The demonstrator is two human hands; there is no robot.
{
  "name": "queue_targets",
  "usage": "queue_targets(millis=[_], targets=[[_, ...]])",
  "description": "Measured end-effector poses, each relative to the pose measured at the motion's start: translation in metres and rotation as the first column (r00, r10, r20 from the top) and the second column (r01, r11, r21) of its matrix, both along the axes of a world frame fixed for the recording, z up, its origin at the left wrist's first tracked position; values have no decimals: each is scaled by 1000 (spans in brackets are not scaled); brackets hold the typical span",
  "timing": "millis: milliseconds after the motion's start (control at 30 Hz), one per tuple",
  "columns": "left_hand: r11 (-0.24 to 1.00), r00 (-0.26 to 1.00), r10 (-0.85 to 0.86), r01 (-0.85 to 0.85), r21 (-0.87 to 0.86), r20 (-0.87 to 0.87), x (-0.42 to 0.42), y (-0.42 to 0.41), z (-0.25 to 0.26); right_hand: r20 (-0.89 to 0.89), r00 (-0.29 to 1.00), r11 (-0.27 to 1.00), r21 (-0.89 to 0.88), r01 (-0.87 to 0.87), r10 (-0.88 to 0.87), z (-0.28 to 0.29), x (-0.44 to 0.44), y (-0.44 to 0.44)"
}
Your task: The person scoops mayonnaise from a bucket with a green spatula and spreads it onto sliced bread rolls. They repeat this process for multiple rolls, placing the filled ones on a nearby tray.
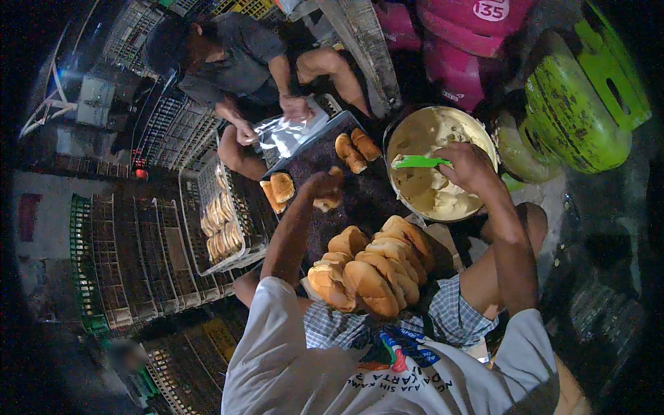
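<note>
My right hand (467, 165) grips a bright green spatula (417, 162) over a large round pot (391, 179) of pale yellow cream (459, 127). Some cream clings to the spatula's tip. Away to the left, my left hand (324, 184) is closed around a bread roll (326, 204), partly hidden by the fingers. Before my lap, a heap of golden bread rolls (378, 264) stands in rows. Two rolls (351, 153) lie close to the pot, and two more (280, 189) are left of my left hand.
Across from me, a seated person (233, 62) handles clear plastic bags (290, 129). At left, a plastic crate (241, 254) holds packed bread (220, 223), beside stacked crates (140, 259). Green (576, 104) and pink gas cylinders (456, 67) stand at the right, near a wooden post (363, 46).
</note>
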State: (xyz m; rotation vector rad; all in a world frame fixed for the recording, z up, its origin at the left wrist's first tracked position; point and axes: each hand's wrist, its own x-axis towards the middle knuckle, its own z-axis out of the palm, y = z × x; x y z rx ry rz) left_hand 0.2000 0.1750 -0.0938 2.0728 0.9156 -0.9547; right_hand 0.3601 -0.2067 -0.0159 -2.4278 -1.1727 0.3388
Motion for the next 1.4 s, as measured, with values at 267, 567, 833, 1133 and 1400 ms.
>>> queue_targets(millis=[267, 567, 833, 1133, 1400], targets=[[973, 638, 230, -129, -193, 735, -72, -61, 24, -106, 993, 947, -320, 13, -50, 10, -5, 24], [840, 447, -541, 247, 483, 713, -227, -234, 119, 83, 955, 849, -485, -210, 284, -132, -16, 60], [964, 528, -244, 222, 145, 814, -199, -195, 116, -286, 956, 963, -231, -141, 72, -62, -20, 59], [220, 223, 964, -377, -900, 142, -152, -109, 82, -154, 926, 871, 422, -253, 344, 41, -53, 39], [-75, 216, 965, -313, -947, -148, -104, -131, 111, 65, 900, 843, 329, -426, 430, 3, -89, 79]])
